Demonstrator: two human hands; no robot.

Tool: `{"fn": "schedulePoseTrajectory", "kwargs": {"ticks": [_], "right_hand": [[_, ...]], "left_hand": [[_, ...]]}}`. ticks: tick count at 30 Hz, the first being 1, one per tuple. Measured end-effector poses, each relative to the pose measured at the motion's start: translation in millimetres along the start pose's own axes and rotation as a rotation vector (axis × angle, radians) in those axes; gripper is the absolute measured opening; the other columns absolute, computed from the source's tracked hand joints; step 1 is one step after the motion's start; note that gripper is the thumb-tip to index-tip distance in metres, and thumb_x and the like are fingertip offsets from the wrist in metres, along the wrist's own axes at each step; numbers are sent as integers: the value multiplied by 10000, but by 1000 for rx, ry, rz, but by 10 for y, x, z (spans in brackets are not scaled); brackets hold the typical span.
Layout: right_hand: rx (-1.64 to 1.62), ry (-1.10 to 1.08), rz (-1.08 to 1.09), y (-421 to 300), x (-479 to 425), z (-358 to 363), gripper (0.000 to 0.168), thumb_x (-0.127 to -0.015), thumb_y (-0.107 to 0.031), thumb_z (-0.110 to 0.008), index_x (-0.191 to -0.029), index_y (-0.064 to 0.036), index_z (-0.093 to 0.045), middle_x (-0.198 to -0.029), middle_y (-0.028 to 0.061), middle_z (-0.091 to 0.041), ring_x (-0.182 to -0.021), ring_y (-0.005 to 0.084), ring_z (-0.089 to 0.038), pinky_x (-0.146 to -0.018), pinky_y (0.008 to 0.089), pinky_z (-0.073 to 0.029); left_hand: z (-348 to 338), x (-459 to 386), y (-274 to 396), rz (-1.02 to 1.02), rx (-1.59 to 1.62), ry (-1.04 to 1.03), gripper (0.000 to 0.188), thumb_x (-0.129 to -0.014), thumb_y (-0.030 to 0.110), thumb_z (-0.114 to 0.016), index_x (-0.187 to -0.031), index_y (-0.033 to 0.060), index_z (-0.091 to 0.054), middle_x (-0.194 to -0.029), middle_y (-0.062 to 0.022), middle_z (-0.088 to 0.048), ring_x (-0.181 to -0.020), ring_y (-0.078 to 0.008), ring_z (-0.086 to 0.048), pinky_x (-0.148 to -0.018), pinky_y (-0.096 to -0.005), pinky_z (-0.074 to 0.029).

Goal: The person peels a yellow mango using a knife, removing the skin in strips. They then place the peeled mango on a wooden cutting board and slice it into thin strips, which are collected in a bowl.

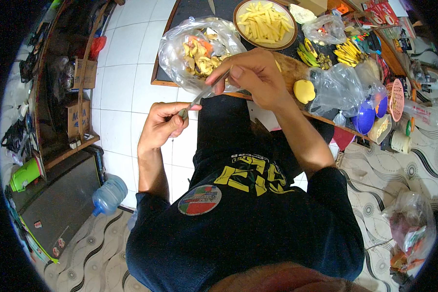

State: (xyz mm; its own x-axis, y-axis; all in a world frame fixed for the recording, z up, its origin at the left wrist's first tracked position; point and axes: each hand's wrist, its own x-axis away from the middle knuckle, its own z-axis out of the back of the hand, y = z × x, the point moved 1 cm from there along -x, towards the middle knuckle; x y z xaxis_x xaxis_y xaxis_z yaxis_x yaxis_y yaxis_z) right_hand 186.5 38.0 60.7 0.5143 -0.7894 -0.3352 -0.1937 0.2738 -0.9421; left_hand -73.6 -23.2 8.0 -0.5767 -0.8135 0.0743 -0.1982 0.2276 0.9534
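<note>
A thin tool [201,95], perhaps a peeler or small knife, spans the gap between my two hands. The fingers and thumb of my left hand [160,126] pinch its lower end. At the upper end it is held by my right hand [262,78], whose fingers hide part of it. Beyond my hands, a clear plastic bag [169,54] lies open with peelings [200,60] inside. A whole peeled potato [304,91] rests on a wooden cutting board [294,73], right of my right hand. Behind the board, a brown-rimmed plate [237,25] carries potato sticks [264,23].
A knife blade [212,6] lies at the table's far side. Bananas [346,53], a clear plastic bag [335,85] and a blue bowl [364,118] crowd the right. On my left stand a shelf with cardboard boxes [78,116] and a blue water jug [110,195].
</note>
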Motion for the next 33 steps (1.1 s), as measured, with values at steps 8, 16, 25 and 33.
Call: {"fn": "schedulePoseTrajectory", "kwargs": {"ticks": [8, 16, 25, 33], "right_hand": [[-70, 21, -114, 91, -20, 58, 378, -979, -235, -503, -1008, 48, -752, -730, 114, -712, -575, 83, -492, -549, 242, -366], [-131, 79, -124, 43, -25, 73, 237, -985, -67, -548, -960, 56, -749, -738, 76, -695, -702, 112, -650, -685, 259, -537], [-77, 135, -55, 103, -37, 33, 375, -1048, -253, -525, -979, 54, -730, -747, 94, -705, -602, 74, -539, -556, 220, -395], [-22, 137, -51, 109, -64, 36, 350, -1047, -254, -565, -985, 50, -726, -731, 71, -697, -597, 63, -530, -553, 213, -386]], "left_hand": [[-13, -35, -68, 11, 48, 54, 488, -984, 341, -675, -1260, -61, -658, -613, 38, -441, -494, -37, -340, -428, -229, -230], [-26, -61, -84, 41, 96, 38, 523, -979, 385, -670, -1255, -59, -661, -608, 37, -428, -479, -34, -307, -420, -228, -200], [-94, -131, -126, 65, 213, 14, 564, -969, 418, -672, -1238, -77, -658, -591, 33, -436, -460, -28, -306, -403, -224, -197], [-117, -146, -145, 69, 329, -46, 555, -988, 400, -650, -1264, -81, -631, -623, 28, -443, -466, -26, -316, -399, -215, -218]]}}
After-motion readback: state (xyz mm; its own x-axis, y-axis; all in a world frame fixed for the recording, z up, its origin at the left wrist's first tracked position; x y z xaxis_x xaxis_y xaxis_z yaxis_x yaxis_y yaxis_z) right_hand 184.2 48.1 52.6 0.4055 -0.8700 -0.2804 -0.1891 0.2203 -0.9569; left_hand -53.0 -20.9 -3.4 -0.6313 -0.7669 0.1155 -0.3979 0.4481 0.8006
